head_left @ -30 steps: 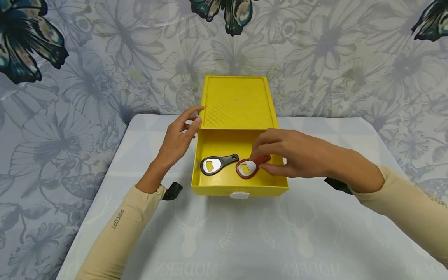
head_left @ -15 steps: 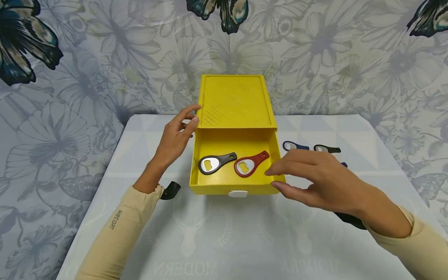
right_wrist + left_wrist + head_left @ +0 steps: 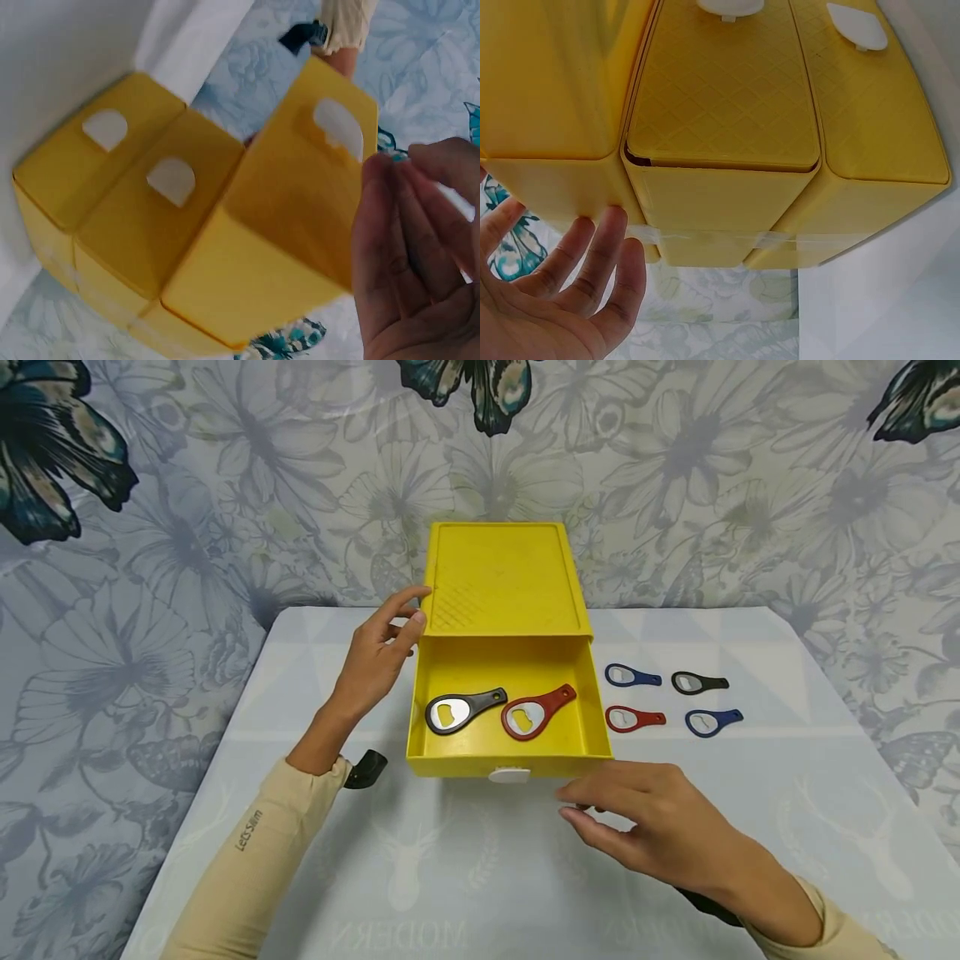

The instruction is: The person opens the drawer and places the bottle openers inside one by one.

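We've got the yellow drawer (image 3: 450, 767) standing open at the top of the yellow cabinet (image 3: 508, 578), and inside it, here they are, two bottle openers: the black opener (image 3: 471, 707) on the drawer's left, the red opener (image 3: 547, 704) next to it, both handles slanting back and right. The white handle (image 3: 509, 775) sits mid-front on the drawer. There's the left hand (image 3: 377, 647), left of the drawer and towards its back, fingers loosely spread, fingertips at the cabinet's side. And look at the right hand (image 3: 656, 814), just by the drawer's front right corner, thumb and forefinger a narrow gap apart with nothing we can see between them; whether it touches the drawer, we can't tell. Out to the drawer's right we count four more: a blue opener (image 3: 637, 677) and a second black opener (image 3: 703, 682) farther back, then a second red opener (image 3: 637, 719) and a second blue opener (image 3: 717, 720) nearer us. The left wrist view gives us two closed drawers (image 3: 724, 90) under the open one. The pale table (image 3: 480, 860) stretches out before the drawer, the flowered backdrop (image 3: 675, 510) rising behind it.
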Demonstrator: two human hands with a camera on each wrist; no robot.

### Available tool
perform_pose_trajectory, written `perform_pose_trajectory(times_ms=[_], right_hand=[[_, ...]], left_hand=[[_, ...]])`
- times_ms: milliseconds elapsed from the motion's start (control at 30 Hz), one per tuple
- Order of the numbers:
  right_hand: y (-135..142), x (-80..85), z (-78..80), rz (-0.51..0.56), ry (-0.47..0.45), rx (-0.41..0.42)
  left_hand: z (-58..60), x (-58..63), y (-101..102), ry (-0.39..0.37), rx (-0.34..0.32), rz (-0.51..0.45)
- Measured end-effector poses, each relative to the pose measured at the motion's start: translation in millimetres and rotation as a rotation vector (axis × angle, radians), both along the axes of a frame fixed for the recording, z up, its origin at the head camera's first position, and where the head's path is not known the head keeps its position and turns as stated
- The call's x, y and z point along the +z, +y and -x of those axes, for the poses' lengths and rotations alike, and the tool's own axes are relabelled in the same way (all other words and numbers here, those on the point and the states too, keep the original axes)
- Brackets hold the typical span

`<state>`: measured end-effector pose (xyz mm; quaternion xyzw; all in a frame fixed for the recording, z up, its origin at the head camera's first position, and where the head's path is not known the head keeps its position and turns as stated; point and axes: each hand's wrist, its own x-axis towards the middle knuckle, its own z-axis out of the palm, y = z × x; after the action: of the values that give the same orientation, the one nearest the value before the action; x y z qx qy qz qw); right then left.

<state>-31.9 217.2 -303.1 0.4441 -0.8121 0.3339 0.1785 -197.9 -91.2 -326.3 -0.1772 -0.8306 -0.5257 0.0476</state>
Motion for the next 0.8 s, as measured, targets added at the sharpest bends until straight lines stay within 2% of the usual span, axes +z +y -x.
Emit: perform_pose_trajectory(times_ms=[133,267,433,633,800], right_hand=[[-6.1,-14.6,-2.3,-0.006,-0.073,-0.074],[-13.2,-23.7,-1.6,0.031,-0.130,-0.156],[-22.2,-27.9,-0.4,0.081,-0.154,-0.224],[-31.8,-30.0,0.8,0.068,-0.187,-0.280],[-36.7,-31.4,2.2,0.046,-0.178,-0.305]], left_hand=[[1.0,-1.1,-0.6,0.000,0.002,0.002],[0.8,-1.5,-1.7,-0.001,0.003,-0.003],[0.2,-1.3,-1.8,-0.002,0.003,-0.007],[0.2,-1.6,-0.9,-0.003,-0.003,-0.010],[0.4,-0.8,-0.6,-0.001,-0.005,-0.005]])
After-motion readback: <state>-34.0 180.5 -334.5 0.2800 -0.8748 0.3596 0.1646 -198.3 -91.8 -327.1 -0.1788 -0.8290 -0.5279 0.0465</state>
